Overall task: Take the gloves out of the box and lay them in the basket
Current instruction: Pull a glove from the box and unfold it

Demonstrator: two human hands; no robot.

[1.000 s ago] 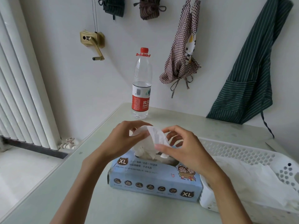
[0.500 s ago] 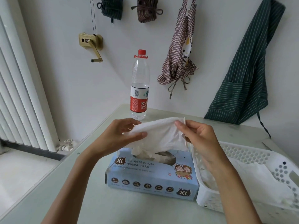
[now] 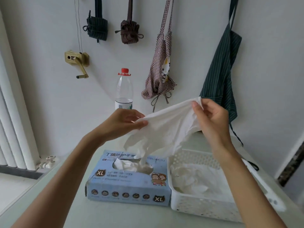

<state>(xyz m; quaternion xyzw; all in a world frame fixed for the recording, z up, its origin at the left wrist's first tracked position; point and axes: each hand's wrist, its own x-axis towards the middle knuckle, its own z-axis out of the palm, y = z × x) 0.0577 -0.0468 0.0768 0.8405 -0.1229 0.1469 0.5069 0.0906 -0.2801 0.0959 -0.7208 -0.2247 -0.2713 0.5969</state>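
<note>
A white glove (image 3: 166, 129) hangs stretched in the air above the blue glove box (image 3: 128, 186). My left hand (image 3: 121, 124) pinches its cuff on the left, and my right hand (image 3: 209, 119) pinches the cuff's other end, higher and to the right. The glove's fingers dangle down to the box's oval opening, where more white gloves (image 3: 125, 165) bunch up. Right of the box stands the white perforated basket (image 3: 194, 209), with several white gloves (image 3: 192, 180) lying inside it.
A water bottle (image 3: 124, 89) with a red cap stands at the back of the pale green table (image 3: 98, 216). Aprons hang on the wall behind. A white radiator (image 3: 14, 129) runs along the left, past the table edge.
Both hands have risen and spread apart, pulling the glove up out of the box and stretching it open. My right hand moved up and right, above the basket's far end.
</note>
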